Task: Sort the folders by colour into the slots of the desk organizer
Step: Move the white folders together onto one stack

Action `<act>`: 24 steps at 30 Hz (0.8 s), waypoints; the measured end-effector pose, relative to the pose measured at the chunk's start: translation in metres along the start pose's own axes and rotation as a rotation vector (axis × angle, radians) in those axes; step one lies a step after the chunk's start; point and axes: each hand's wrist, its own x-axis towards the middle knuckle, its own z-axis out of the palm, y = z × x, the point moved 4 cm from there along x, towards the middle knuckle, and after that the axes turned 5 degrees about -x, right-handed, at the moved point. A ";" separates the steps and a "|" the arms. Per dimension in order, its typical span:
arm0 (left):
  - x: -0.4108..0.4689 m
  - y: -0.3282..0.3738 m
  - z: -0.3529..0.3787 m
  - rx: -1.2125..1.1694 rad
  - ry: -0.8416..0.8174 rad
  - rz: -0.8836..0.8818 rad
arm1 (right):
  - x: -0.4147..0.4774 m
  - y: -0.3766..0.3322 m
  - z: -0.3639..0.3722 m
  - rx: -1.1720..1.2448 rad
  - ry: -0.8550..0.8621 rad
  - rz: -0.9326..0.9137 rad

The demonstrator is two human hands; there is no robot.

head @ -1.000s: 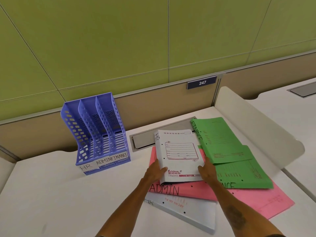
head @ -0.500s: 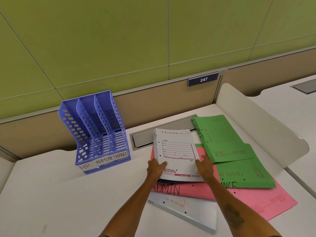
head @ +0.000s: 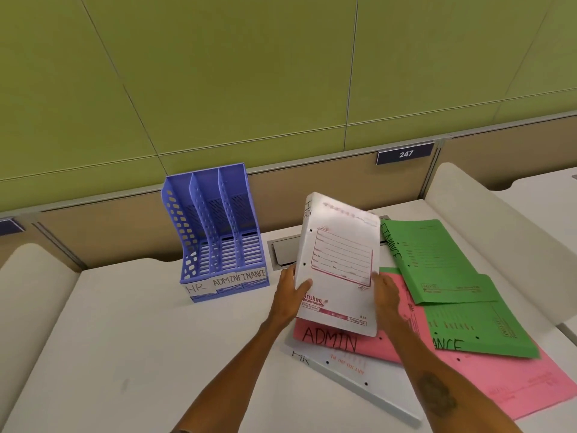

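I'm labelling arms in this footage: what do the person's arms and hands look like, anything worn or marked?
The left hand and right hand are ungloved; both forearms are bare, with no sleeves or watch visible. The right forearm bears a dark oval tattoo.

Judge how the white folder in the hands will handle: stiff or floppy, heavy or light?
Probably fairly stiff: the white folder stands tilted off the pink folder without sagging, held only near its lower edges by the left hand and right hand. Likely light, since two edge grips carry it.
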 end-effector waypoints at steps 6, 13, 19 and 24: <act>-0.022 0.019 -0.059 -0.034 0.157 0.125 | -0.030 -0.043 0.046 0.238 0.007 -0.089; -0.051 0.025 -0.153 -0.101 0.412 0.133 | -0.086 -0.068 0.125 0.280 -0.085 -0.167; -0.091 0.010 -0.235 -0.032 0.565 0.075 | -0.146 -0.062 0.199 0.223 -0.158 -0.203; -0.132 -0.010 -0.300 0.084 0.663 0.036 | -0.202 -0.049 0.258 0.186 -0.228 -0.239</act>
